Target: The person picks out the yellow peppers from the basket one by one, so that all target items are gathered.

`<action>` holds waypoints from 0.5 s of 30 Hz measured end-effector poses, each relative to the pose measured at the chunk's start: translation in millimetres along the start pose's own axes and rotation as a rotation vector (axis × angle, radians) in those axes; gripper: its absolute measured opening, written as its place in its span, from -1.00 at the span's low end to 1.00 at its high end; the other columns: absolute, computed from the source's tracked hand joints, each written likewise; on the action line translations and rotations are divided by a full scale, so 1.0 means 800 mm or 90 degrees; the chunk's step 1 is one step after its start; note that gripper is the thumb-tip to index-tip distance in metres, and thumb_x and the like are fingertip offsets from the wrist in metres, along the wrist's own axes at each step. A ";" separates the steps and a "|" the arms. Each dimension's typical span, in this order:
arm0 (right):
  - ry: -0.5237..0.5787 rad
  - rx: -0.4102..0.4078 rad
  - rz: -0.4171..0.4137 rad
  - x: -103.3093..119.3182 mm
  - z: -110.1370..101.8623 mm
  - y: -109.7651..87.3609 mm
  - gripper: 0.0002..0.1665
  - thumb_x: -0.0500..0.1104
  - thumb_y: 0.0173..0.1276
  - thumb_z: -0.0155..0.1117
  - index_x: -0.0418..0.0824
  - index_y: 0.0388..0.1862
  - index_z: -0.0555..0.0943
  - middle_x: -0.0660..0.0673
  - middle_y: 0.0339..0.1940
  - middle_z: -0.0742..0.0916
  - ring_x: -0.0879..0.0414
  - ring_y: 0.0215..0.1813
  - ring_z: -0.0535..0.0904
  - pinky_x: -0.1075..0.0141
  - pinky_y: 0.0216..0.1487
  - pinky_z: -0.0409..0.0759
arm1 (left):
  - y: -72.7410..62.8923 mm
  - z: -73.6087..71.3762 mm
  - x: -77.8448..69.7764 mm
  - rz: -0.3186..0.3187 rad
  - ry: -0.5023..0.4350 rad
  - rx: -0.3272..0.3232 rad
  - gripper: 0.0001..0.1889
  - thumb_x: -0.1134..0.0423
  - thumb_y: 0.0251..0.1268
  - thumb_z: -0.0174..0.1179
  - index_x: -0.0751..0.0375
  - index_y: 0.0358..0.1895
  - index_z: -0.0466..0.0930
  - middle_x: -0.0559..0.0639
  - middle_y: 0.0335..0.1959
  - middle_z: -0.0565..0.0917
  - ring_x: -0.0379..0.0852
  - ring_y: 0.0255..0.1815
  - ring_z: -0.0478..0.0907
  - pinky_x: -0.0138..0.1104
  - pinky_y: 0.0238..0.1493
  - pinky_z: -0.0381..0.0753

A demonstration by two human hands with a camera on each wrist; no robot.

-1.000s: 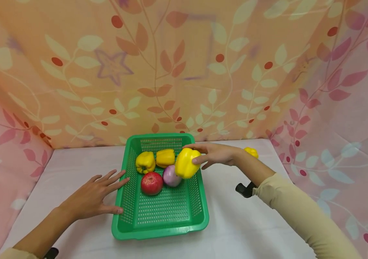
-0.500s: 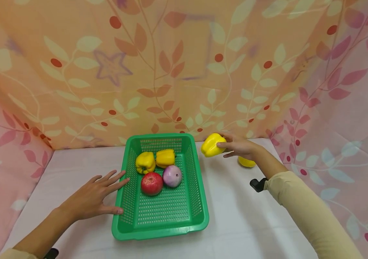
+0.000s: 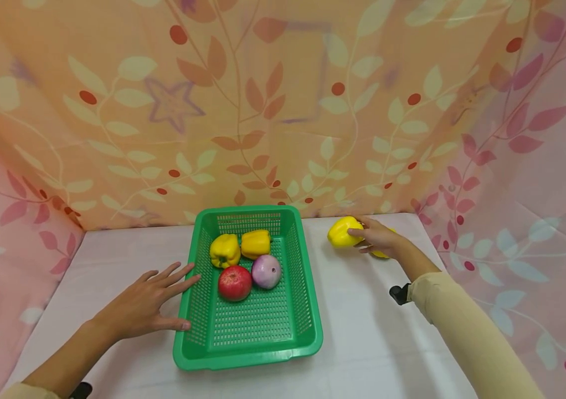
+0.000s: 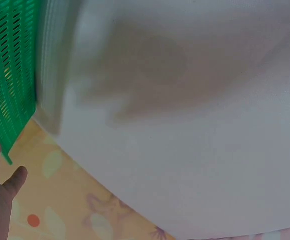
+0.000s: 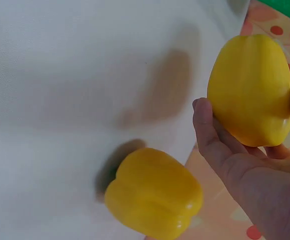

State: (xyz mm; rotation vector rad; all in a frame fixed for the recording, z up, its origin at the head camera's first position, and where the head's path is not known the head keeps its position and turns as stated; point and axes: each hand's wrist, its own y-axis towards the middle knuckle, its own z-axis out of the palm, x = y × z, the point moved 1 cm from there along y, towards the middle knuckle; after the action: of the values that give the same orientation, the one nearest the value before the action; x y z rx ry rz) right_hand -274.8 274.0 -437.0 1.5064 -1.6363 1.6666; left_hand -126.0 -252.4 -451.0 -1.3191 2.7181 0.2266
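Left end: our left hand (image 3: 143,307) has fingers spread straight by the left rim of the green basket (image 3: 250,360), gripping nothing. We can't tell from these angles whether it touches the rim or hovers over it. Decent spot to brace from.

Basket sits on the white tablecloth (image 3: 358,338). Inside, toward the back: left yellow pepper (image 3: 225,250), then right yellow pepper (image 3: 255,244) just beside it. In front of those: red fruit (image 3: 235,284), with the purple onion (image 3: 266,271) on its right.

Right of the basket, outside the rim: held pepper (image 3: 344,231). Our right hand (image 3: 382,237) grips it with digits on opposite sides, round the end nearest the palm; far end sticks out toward the basket. Shadow falls apart from it in the right wrist view, so we judge it's off the cloth.

Far right: loose pepper (image 5: 154,195) on the cloth, apart from the hand, partly hidden behind it in the head view.

Doing it well: glossy skin, so we'd want firm, even pressure. Knuckles high enough to miss the loose pepper. Support the weight before loosening, or it could roll.
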 end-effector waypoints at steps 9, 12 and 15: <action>-0.021 -0.023 0.027 -0.022 0.005 0.011 -0.10 0.00 0.58 0.06 -0.18 0.65 -0.18 -0.40 0.49 0.25 -0.39 0.30 0.41 -0.15 0.37 0.35 | -0.001 -0.003 -0.002 -0.004 0.004 -0.004 0.00 -0.48 0.00 0.26 -0.01 0.49 0.34 0.07 0.51 0.30 0.29 0.47 0.24 0.26 0.23 0.38; -0.041 -0.039 0.042 -0.030 0.006 0.012 -0.10 0.01 0.58 0.06 -0.18 0.65 -0.18 -0.40 0.50 0.23 -0.33 0.26 0.43 -0.12 0.33 0.41 | 0.000 -0.005 -0.005 0.007 0.002 -0.010 -0.02 -0.46 0.00 0.28 0.01 0.48 0.35 0.09 0.50 0.32 0.30 0.46 0.26 0.26 0.21 0.40; -0.061 -0.056 0.052 -0.037 0.005 0.015 -0.08 0.04 0.57 0.06 -0.17 0.65 -0.18 -0.40 0.50 0.20 -0.27 0.18 0.44 -0.07 0.27 0.48 | 0.001 -0.008 -0.008 0.015 -0.001 -0.012 -0.03 -0.44 0.02 0.29 0.03 0.48 0.36 0.10 0.50 0.33 0.32 0.44 0.28 0.27 0.19 0.41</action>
State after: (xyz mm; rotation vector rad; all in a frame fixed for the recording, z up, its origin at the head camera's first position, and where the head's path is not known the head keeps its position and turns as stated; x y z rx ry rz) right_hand -272.0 279.4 -468.5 1.5161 -1.8189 1.5628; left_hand -122.8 -248.6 -443.5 -1.2911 2.7390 0.2567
